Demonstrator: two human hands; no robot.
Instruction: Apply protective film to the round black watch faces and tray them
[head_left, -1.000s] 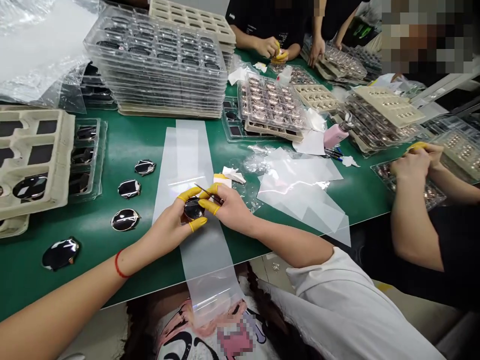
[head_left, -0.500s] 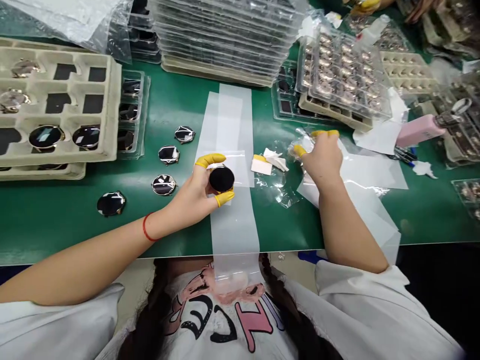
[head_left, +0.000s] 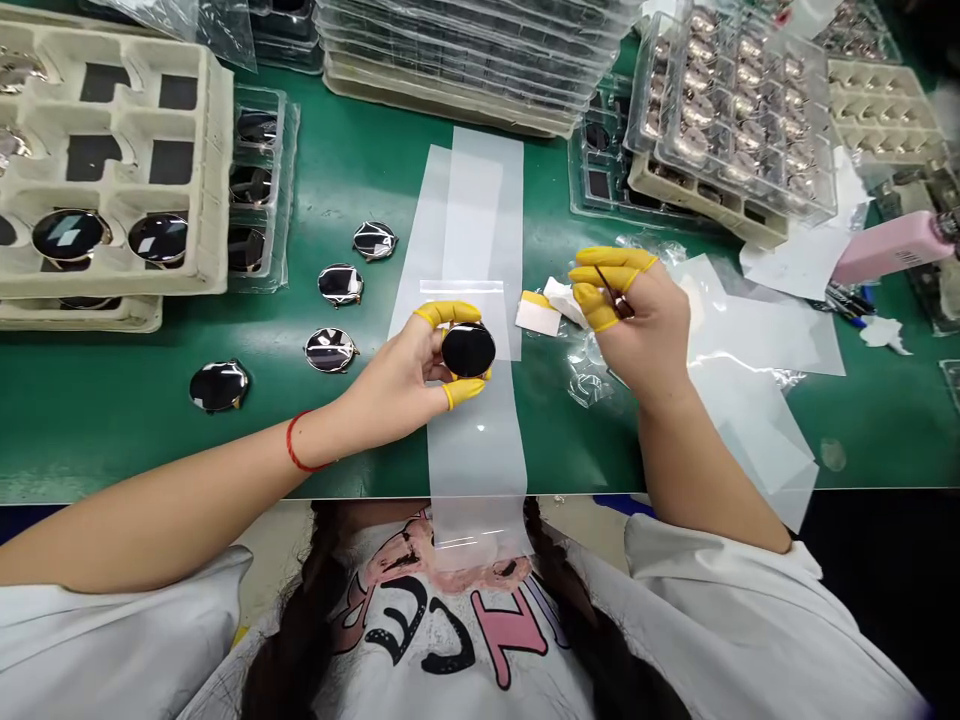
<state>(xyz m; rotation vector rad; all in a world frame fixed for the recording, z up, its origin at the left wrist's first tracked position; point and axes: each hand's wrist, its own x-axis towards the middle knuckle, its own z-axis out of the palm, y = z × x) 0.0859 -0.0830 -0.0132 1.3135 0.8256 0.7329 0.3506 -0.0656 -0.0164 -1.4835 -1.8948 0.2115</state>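
Note:
A round watch head [head_left: 469, 350] with a glossy black face is gripped between the yellow-cotted thumb and fingers of my left hand [head_left: 397, 375]. It is above the translucent white sheets [head_left: 480, 450]. My right hand [head_left: 637, 320], also in yellow finger cots, is closed around a thin dark tool [head_left: 609, 288]; my fingers hide most of it, so its kind is unclear. Left of my left hand, several more watch heads [head_left: 331, 350] lie face up on the green table. A small white pad with a yellow patch [head_left: 537, 316] lies between my hands.
At left stands a beige tray [head_left: 214, 200] with watch heads in it. Stacked clear trays [head_left: 472, 60] rise at the back. Trays of coppery pieces [head_left: 739, 110] and a pink bottle [head_left: 892, 250] are at right. Clear plastic scraps [head_left: 589, 380] lie near my right hand.
My right hand has lifted from the plastic scraps and turned, now with a thin dark tool in its fingers. The left hand still holds the watch head. The whole view has shifted slightly.

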